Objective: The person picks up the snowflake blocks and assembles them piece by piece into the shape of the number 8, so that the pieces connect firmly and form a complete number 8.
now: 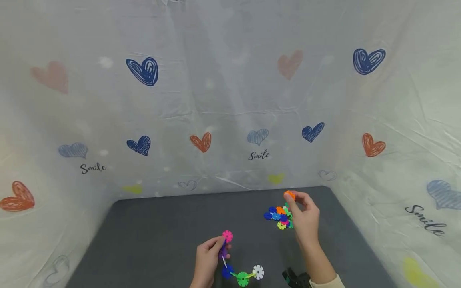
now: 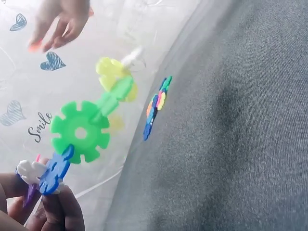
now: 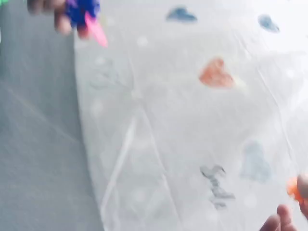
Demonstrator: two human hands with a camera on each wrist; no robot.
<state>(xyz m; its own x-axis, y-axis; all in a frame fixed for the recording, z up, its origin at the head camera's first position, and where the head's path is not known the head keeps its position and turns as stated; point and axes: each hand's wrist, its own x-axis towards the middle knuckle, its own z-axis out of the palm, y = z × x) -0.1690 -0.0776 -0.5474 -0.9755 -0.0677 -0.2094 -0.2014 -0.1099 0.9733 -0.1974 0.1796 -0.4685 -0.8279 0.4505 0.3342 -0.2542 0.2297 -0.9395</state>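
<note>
My left hand (image 1: 208,256) pinches one end of a chain of notched plastic snowflake discs, near its purple and pink discs (image 1: 227,236). From there the chain hangs and curves right through a white disc, a blue disc (image 1: 227,272), a green disc (image 1: 243,279) and a yellow one to a white disc (image 1: 257,272) at its far end. My right hand (image 1: 306,220) holds an orange disc (image 1: 289,195) between thumb and fingertips, raised over a pile of loose discs (image 1: 275,216). In the left wrist view, the green disc (image 2: 80,132) is joined edge to edge with its neighbours.
The loose pile mixes blue, orange, green, yellow and pink discs on the dark grey table (image 1: 162,232), toward its back right. A pale curtain (image 1: 223,92) printed with hearts encloses the back and sides. A black object (image 1: 296,278) lies beside the right forearm.
</note>
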